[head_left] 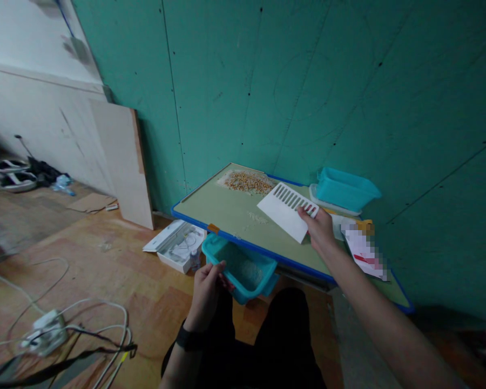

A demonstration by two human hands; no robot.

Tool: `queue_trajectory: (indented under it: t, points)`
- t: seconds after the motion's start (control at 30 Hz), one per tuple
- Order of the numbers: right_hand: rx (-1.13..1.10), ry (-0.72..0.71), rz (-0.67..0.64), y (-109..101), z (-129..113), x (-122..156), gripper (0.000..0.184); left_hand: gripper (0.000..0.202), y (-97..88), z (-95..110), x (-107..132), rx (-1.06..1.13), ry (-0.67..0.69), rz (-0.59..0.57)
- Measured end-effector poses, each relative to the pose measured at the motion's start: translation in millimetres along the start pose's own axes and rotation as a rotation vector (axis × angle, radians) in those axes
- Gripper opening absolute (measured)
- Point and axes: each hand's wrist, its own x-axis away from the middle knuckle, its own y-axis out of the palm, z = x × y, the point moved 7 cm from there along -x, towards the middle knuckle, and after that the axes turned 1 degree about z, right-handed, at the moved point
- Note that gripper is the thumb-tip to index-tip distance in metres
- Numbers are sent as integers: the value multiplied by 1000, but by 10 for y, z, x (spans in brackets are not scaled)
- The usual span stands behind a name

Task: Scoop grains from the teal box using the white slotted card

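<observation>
My right hand (319, 227) grips a white slotted scraper (285, 216) by its slotted end, low over the table (210, 208). My left hand (209, 278) is closed on the near rim of a turquoise plastic basin (242, 294), held just under the table's front edge. Pale grains (251, 273) lie in the bottom of the basin. At the back of the tabletop is a heap of orange-yellow kernels (249, 182) mixed with pale grains. A thin scatter of pale grains (257, 218) lies between the heap and the front edge.
Against the green wall (267, 81), a second turquoise basin (346, 189) stands at the table's right, by a blurred packet (364, 251). An open white box (178, 251) sits on the floor below. Cables and a power strip (46, 332) lie at lower left; a board (123, 162) leans on the wall.
</observation>
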Motion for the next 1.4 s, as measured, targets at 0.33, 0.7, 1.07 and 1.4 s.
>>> queue_trajectory:
  t: [0.33,0.7,1.07,1.4]
  points:
    - [-58,177,-74,502,39,50,48,41,-36,59,2,-5,20,-31]
    - [-197,328,-303,751,-31,513,55,42,51,190,-41,-43,-12,-35]
    - [-213,377,-413,831,-147,508,59,39,24,194,-51,-43,0,-48]
    - [-235,304,-372,1058,-88,344,59,39,-103,212,9,-15,35,12]
